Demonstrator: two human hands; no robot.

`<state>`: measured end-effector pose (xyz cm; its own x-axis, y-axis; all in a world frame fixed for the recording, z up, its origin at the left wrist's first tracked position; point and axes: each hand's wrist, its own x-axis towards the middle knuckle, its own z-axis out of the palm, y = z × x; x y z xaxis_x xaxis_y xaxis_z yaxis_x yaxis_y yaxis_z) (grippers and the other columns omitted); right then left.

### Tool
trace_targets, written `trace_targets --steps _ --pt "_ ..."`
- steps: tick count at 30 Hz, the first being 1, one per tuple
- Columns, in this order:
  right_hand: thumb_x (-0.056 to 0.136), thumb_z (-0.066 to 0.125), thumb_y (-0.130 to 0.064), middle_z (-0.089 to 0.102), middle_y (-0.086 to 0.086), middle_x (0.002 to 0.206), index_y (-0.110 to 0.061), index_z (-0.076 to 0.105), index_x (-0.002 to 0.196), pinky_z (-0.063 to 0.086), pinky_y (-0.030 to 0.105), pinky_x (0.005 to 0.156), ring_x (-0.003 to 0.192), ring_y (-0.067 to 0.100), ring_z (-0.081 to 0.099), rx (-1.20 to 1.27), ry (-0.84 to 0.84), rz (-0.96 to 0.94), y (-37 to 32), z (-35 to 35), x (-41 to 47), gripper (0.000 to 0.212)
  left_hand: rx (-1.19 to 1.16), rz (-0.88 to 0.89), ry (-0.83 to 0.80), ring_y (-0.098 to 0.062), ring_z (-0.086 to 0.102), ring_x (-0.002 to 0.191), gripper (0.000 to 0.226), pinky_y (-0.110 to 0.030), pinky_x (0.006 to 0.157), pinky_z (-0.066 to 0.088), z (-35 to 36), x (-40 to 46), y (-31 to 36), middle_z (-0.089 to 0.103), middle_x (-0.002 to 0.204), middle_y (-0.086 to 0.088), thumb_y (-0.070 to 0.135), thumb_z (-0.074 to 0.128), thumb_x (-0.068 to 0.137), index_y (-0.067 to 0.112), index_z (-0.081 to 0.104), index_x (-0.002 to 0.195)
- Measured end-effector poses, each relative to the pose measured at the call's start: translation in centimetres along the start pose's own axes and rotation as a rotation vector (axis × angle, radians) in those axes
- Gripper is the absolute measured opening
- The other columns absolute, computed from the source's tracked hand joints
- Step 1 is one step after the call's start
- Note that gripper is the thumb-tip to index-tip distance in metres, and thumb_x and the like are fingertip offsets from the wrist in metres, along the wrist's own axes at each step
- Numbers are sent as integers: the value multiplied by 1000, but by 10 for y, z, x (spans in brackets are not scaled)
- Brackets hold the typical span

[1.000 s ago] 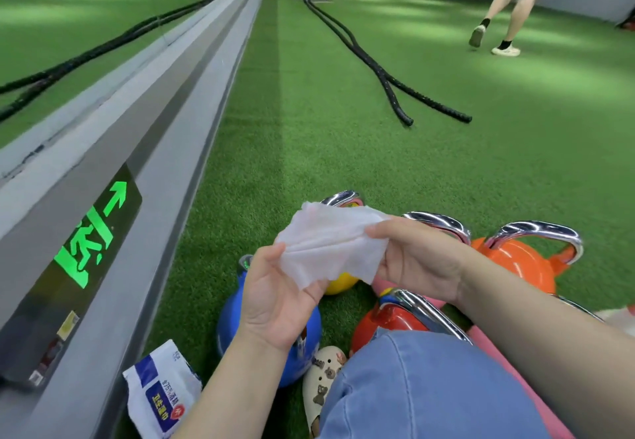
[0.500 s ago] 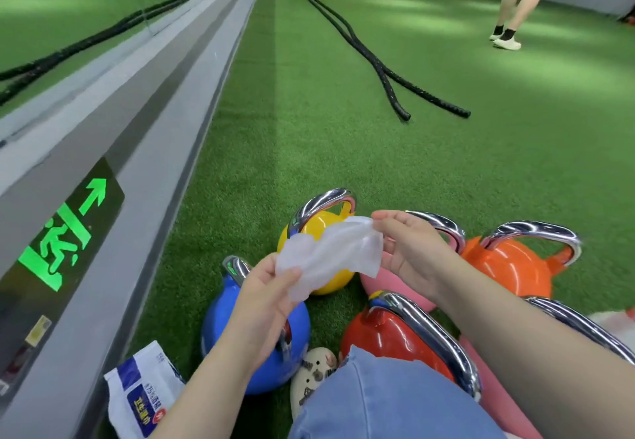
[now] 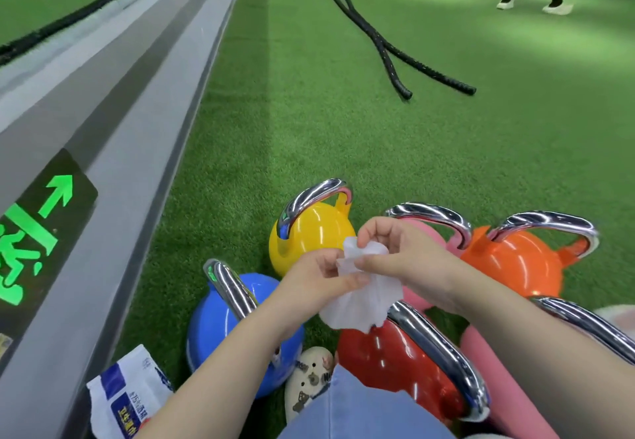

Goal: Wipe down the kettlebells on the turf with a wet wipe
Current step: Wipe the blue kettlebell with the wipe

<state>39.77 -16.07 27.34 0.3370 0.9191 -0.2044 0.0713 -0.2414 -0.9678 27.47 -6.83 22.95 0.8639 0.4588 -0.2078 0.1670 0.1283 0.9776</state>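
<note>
A: What is changing?
B: Both hands, left hand (image 3: 318, 275) and right hand (image 3: 400, 260), are pinching the wet wipe (image 3: 360, 296), now bunching what was spread flat a second ago; wiping is probably coming next.
A: Kettlebells?
B: I am counting six showing on the turf (image 3: 378, 136): blue (image 3: 223, 322), red (image 3: 391, 352), two pink, then yellow (image 3: 309, 232), orange (image 3: 515, 260). One wipe packet (image 3: 130, 397) is lying nearest.

Green turf (image 3: 343, 122) as floor, blue kettlebell (image 3: 220, 318) left of the grip, yellow kettlebell (image 3: 309, 232) just beyond it, orange kettlebell (image 3: 515, 263) to its right, red kettlebell (image 3: 388, 359) below, wipes packet (image 3: 127, 390) lower left, black ropes (image 3: 388, 47) far beyond
</note>
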Motion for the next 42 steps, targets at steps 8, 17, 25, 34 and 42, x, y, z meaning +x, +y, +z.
trace_targets --steps 8,17,25,34,42 --pt "77 73 -13 51 -2 66 -30 57 60 33 22 57 58 10 40 -324 304 -149 35 -6 14 29 97 200 240 -5 37 53 31 -20 50 27 9 9 -12 45 54 6 23 75 73 22 51 53" --pt "94 52 -15 55 14 74 -12 52 72 48 28 57 66 21 54 455 421 193 49 -1 31 23 115 152 245 -2 45 51 29 -14 49 33 1 4 -21 53 51 12 18 62 66 23 42 45" --pt "98 42 -33 63 7 72 -8 53 84 52 22 43 51 14 63 652 383 432 55 -9 38 31 -937 -88 78 -21 68 82 55 -32 70 57 -9 -6 -21 69 95 -11 17 87 44 13 61 92" --pt "81 44 -60 69 3 83 -18 69 94 54 27 64 69 15 66 824 -94 521 37 8 17 51 -990 17 -62 -25 67 95 64 -36 78 56 -12 -9 -12 68 107 -16 25 88 49 6 70 107" --pt "82 61 5 65 8 76 -6 60 82 56 24 57 60 15 64 322 181 275 35 1 17 10 -822 -50 12 -36 58 101 92 -43 72 54 -13 -17 -14 57 121 -28 29 88 49 -6 48 123"
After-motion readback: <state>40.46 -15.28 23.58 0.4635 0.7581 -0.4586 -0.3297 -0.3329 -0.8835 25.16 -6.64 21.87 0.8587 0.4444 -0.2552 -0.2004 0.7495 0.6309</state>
